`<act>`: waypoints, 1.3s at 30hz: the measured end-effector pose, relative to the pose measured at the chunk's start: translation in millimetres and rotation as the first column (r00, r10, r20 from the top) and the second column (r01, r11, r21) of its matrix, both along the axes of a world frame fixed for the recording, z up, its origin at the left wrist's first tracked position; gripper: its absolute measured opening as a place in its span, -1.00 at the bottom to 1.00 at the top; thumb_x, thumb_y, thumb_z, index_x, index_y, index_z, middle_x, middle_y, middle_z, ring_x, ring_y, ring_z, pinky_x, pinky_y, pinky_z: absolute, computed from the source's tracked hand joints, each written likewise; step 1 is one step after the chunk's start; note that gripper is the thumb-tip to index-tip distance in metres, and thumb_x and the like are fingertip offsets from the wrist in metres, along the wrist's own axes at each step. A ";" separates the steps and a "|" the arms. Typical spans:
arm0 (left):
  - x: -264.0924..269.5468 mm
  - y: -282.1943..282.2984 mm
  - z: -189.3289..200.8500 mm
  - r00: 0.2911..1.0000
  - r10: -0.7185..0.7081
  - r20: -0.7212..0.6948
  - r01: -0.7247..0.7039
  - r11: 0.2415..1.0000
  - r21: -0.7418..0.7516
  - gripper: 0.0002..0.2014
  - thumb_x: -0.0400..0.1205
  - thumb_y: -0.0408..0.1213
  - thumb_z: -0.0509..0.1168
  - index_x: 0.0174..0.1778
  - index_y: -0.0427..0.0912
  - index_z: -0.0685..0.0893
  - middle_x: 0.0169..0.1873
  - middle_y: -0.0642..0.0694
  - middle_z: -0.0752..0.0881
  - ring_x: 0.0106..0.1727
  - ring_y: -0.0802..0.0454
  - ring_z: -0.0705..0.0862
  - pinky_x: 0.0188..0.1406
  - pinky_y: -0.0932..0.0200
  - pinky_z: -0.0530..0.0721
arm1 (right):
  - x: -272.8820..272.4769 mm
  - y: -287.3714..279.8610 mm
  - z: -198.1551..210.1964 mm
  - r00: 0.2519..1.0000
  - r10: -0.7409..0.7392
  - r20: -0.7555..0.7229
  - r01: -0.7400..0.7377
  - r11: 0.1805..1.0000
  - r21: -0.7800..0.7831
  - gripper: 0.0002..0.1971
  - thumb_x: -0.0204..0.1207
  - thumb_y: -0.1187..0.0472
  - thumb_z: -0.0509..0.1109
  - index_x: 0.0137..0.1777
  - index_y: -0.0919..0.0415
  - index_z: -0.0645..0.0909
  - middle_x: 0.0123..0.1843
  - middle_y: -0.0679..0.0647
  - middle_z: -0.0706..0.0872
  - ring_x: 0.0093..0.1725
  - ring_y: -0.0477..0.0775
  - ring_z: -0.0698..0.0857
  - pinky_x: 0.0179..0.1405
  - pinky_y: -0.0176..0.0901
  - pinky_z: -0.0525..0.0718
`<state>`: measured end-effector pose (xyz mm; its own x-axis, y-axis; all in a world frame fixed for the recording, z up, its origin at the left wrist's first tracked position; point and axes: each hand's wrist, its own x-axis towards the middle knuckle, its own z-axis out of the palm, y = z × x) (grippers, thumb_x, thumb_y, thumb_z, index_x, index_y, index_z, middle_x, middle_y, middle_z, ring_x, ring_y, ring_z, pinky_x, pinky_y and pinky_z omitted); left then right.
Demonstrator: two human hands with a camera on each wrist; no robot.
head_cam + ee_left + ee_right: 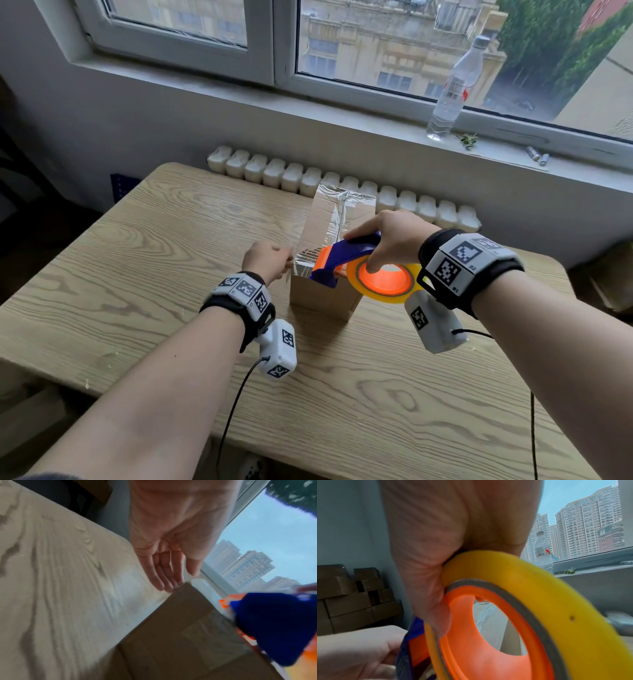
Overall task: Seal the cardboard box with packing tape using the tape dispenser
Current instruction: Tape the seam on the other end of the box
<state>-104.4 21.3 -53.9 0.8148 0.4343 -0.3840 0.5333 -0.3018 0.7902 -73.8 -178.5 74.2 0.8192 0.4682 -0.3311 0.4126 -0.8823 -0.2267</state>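
Tape [334,219] already lies along the top of the cardboard box [320,299], which stands upright near the middle of the wooden table [144,246], and the strip comes down to the near top edge, where the tape dispenser [346,262] sits. The right hand [387,236] grips the blue body of the dispenser, with its fingers curled over it and one finger pushed into the orange core of the yellow roll [383,281]. The left hand [269,258] is at the left side of the box; in the left wrist view its fingers [161,572] are nearly straight and touch the box corner, so it steadies the box and holds nothing. I judge that the step now is to cut the strip at this edge. To do it well, the left hand should press the box firmly so that it does not slide or tip, because the box is tall and narrow. The right hand should tilt the dispenser so that the blade bites the tape, then pull shortly. After this the loose end must be rubbed down onto the front face, because the tape looks wrinkled.
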 end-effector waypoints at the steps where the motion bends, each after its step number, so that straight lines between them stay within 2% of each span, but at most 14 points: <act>1: 2.9 -1.2 6.8 0.999 -0.049 0.018 0.048 0.998 0.035 -0.67 0.58 -0.01 0.36 -0.16 -0.25 0.78 -0.30 -0.09 0.78 -0.19 -0.01 0.77 -0.04 0.08 0.78 | 0.7 -0.2 -0.2 1.000 0.000 -0.002 0.000 1.000 -0.003 -0.35 0.21 0.19 0.54 0.33 -0.28 0.61 0.01 -0.15 0.69 -0.02 -0.03 0.65 -0.05 -0.14 0.70; 4: 8.8 -1.4 18.1 0.981 -0.185 -0.052 0.191 0.970 0.151 -0.67 0.47 0.01 0.49 -0.15 -0.23 0.80 -0.23 -0.10 0.83 -0.13 0.01 0.81 0.02 0.04 0.79 | 2.6 -0.6 -1.4 1.000 0.002 -0.005 -0.002 1.000 -0.002 -0.35 0.19 0.18 0.54 0.32 -0.29 0.61 0.04 -0.14 0.73 -0.01 -0.03 0.66 -0.02 -0.12 0.72; 6: 11.6 1.0 15.2 0.977 -0.191 -0.091 0.205 0.961 0.186 -0.68 0.44 0.01 0.52 -0.20 -0.23 0.81 -0.24 -0.13 0.84 -0.12 0.00 0.83 0.04 0.02 0.80 | 3.2 -0.7 -1.5 1.000 0.011 -0.010 -0.011 1.000 0.008 -0.35 0.19 0.19 0.54 0.32 -0.28 0.61 0.04 -0.15 0.74 -0.02 -0.04 0.66 -0.02 -0.13 0.72; 10: 12.6 1.5 16.3 0.980 -0.156 -0.122 0.162 0.986 0.039 -0.71 0.47 -0.08 0.52 -0.16 -0.28 0.79 -0.20 -0.18 0.83 -0.07 -0.03 0.82 0.09 0.00 0.78 | 4.6 -8.4 2.4 0.999 0.035 -0.025 -0.035 0.999 0.011 -0.33 0.23 0.18 0.58 0.36 -0.27 0.58 0.12 -0.14 0.71 0.02 -0.05 0.62 -0.02 -0.20 0.62; 15: 14.2 1.5 15.6 0.976 -0.165 -0.143 0.168 0.986 0.007 -0.65 0.46 -0.04 0.51 -0.09 -0.30 0.82 -0.20 -0.18 0.82 -0.13 -0.03 0.81 0.09 0.00 0.78 | 2.7 -33.9 4.2 0.998 -0.003 -0.062 0.009 0.996 0.084 -0.24 0.21 0.22 0.62 0.39 -0.35 0.51 0.07 -0.21 0.64 0.01 -0.09 0.57 -0.02 -0.25 0.48; 18: 14.6 0.0 15.3 0.974 -0.171 -0.149 0.177 0.984 0.027 -0.70 0.46 -0.02 0.50 -0.27 -0.23 0.79 -0.24 -0.18 0.82 -0.11 -0.06 0.81 0.11 -0.03 0.77 | 1.0 -48.5 2.4 0.998 0.004 -0.058 0.001 0.996 0.086 -0.21 0.20 0.23 0.62 0.40 -0.37 0.49 0.06 -0.15 0.65 -0.01 -0.04 0.60 -0.04 -0.21 0.55; 20: 14.3 -1.0 18.0 0.974 -0.162 -0.157 0.170 0.985 0.043 -0.72 0.46 -0.03 0.50 -0.36 -0.19 0.76 -0.33 -0.16 0.79 -0.16 -0.06 0.79 0.11 -0.02 0.77 | 0.0 -62.8 6.6 0.999 0.002 -0.050 0.002 0.998 0.071 -0.21 0.21 0.23 0.62 0.40 -0.37 0.49 0.04 -0.16 0.64 -0.02 -0.03 0.59 -0.07 -0.24 0.51; 23: 14.9 -3.3 20.8 0.974 -0.148 -0.172 0.160 0.986 0.052 -0.71 0.45 -0.04 0.51 -0.38 -0.20 0.76 -0.40 -0.14 0.78 -0.21 -0.04 0.77 0.10 0.00 0.77 | -5.1 -85.6 11.5 0.999 0.003 -0.051 0.000 0.999 0.049 -0.22 0.22 0.25 0.61 0.40 -0.37 0.49 0.00 -0.19 0.63 -0.04 -0.05 0.57 -0.09 -0.26 0.48; 26: 14.5 -4.7 21.5 0.973 -0.141 -0.184 0.155 0.986 0.066 -0.67 0.44 -0.03 0.52 -0.27 -0.29 0.81 -0.35 -0.18 0.82 -0.23 -0.04 0.77 0.10 -0.01 0.78 | -12.0 -92.0 7.7 0.999 0.020 -0.044 -0.018 0.999 0.050 -0.22 0.23 0.28 0.60 0.41 -0.34 0.49 0.04 -0.16 0.67 -0.04 -0.04 0.58 -0.10 -0.23 0.52; 29: 15.4 -4.8 19.9 0.977 -0.128 -0.170 0.141 0.988 0.066 -0.62 0.45 -0.03 0.51 -0.15 -0.35 0.81 -0.22 -0.24 0.83 -0.22 -0.04 0.77 0.10 -0.01 0.77 | -11.4 -88.9 0.9 0.999 0.048 -0.022 -0.047 0.998 0.040 -0.20 0.23 0.31 0.59 0.43 -0.31 0.48 0.00 -0.15 0.65 -0.07 -0.05 0.56 -0.24 -0.25 0.46; 32: 16.5 -5.8 19.4 0.975 -0.138 -0.176 0.154 0.984 0.084 -0.69 0.46 -0.05 0.51 -0.26 -0.28 0.80 -0.33 -0.19 0.80 -0.32 -0.01 0.75 0.08 -0.01 0.78 | -8.5 -85.0 -2.7 0.998 0.058 -0.016 -0.057 0.998 0.025 -0.19 0.22 0.32 0.58 0.44 -0.30 0.48 0.03 -0.14 0.66 -0.05 -0.05 0.55 -0.19 -0.26 0.42; 34: 17.6 -4.9 17.4 0.971 -0.155 -0.182 0.176 0.978 0.111 -0.71 0.48 -0.08 0.50 -0.21 -0.29 0.79 -0.34 -0.18 0.79 -0.36 0.02 0.74 0.06 0.00 0.79 | -7.1 -82.7 -2.6 0.998 0.069 -0.011 -0.069 0.998 0.008 -0.20 0.22 0.34 0.57 0.44 -0.28 0.49 0.04 -0.14 0.65 -0.04 -0.05 0.55 -0.14 -0.25 0.45; 36: 18.8 -7.0 18.3 0.969 -0.185 -0.164 0.212 0.963 0.168 -0.67 0.48 -0.11 0.52 -0.04 -0.33 0.78 -0.25 -0.20 0.81 -0.25 -0.04 0.79 0.08 -0.03 0.78 | -6.3 -80.7 -0.9 0.997 0.071 -0.020 -0.071 0.997 -0.002 -0.20 0.23 0.35 0.56 0.44 -0.27 0.49 0.02 -0.16 0.62 -0.03 -0.04 0.55 -0.12 -0.22 0.50; 39: 21.6 -17.2 24.3 0.954 -0.245 -0.173 0.292 0.891 0.348 -0.46 0.44 -0.10 0.53 0.29 -0.27 0.65 0.08 -0.19 0.78 0.11 -0.13 0.76 0.21 0.00 0.70 | -4.3 -78.2 0.3 0.997 0.079 -0.016 -0.079 0.997 -0.026 -0.21 0.24 0.37 0.54 0.44 -0.26 0.49 0.06 -0.12 0.66 -0.03 -0.01 0.55 -0.08 -0.16 0.59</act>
<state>-82.8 4.0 -29.6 0.8776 0.3346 -0.3433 0.4752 -0.7018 0.5308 -78.1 -256.7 74.5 0.7749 0.5223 -0.3559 0.4782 -0.8527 -0.2102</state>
